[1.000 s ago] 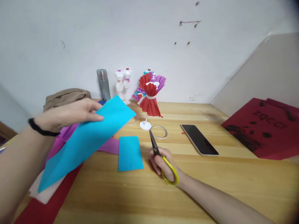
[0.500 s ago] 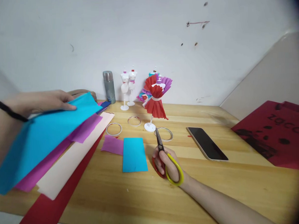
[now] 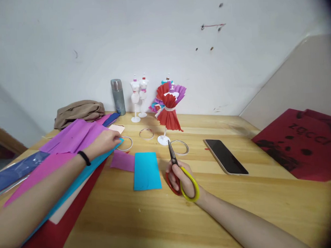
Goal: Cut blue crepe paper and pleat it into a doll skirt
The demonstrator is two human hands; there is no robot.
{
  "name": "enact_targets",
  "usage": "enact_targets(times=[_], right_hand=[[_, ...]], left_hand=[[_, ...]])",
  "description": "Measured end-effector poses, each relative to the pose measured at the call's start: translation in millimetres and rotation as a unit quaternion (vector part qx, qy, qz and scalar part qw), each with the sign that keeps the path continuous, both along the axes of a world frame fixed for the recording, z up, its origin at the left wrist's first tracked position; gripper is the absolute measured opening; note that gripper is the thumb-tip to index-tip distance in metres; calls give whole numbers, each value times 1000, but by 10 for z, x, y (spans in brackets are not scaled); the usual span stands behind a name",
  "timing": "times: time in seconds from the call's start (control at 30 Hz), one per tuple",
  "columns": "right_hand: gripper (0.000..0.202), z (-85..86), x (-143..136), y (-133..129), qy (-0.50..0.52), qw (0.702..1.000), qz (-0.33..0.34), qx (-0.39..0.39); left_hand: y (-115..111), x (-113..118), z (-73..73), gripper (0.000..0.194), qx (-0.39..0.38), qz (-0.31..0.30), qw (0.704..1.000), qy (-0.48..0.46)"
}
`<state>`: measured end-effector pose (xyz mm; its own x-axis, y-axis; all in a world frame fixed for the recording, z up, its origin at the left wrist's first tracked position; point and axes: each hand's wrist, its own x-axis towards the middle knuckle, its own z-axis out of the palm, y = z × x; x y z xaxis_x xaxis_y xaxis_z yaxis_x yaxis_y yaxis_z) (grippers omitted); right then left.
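My left hand (image 3: pixel 108 141) is closed on the far end of a long sheet of blue crepe paper (image 3: pixel 94 165), which lies over cream and red sheets (image 3: pixel 76 210). Purple crepe paper (image 3: pixel 70 136) is spread beside that hand, partly under my forearm. My right hand (image 3: pixel 183 177) holds scissors (image 3: pixel 175 167) with one yellow and one red handle, blades together and pointing away. Left of the scissors lie a cut blue rectangle (image 3: pixel 147 171) and a smaller purple piece (image 3: pixel 122 161). Beyond the scissor tips stands a small mannequin (image 3: pixel 169 113) in a red crepe-paper dress.
Rolls of tape (image 3: pixel 146 134) lie mid-table. Two bare white mannequins (image 3: pixel 135 98) and a thermos (image 3: pixel 118 97) stand by the wall. A brown cloth (image 3: pixel 79 112) is at the back left, a phone (image 3: pixel 226 157) and a red bag (image 3: pixel 299 144) on the right.
My left hand has put the raised blue sheet down and moved right, to its far end over the cream and red sheets. The right hand with the scissors has barely moved.
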<state>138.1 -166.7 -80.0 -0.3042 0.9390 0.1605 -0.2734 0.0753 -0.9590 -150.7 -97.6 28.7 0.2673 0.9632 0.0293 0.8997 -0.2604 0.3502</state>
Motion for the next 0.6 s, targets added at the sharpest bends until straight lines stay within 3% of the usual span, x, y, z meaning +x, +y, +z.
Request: enact_targets(times=[0.13, 0.23, 0.43, 0.6], right_hand=[[42, 26, -9, -1, -13, 1000, -10, -5], [41, 19, -3, -5, -16, 1000, -14, -9], [41, -15, 1, 13, -13, 1000, -15, -11], [41, 15, 10, 1, -34, 999, 3, -15]], left_hand=[[122, 470, -115, 21, -20, -105, 991, 84], [221, 665, -196, 15, -19, -124, 987, 103], [279, 767, -198, 3, -67, -171, 975, 122], [233, 847, -300, 11, -75, -174, 972, 138]])
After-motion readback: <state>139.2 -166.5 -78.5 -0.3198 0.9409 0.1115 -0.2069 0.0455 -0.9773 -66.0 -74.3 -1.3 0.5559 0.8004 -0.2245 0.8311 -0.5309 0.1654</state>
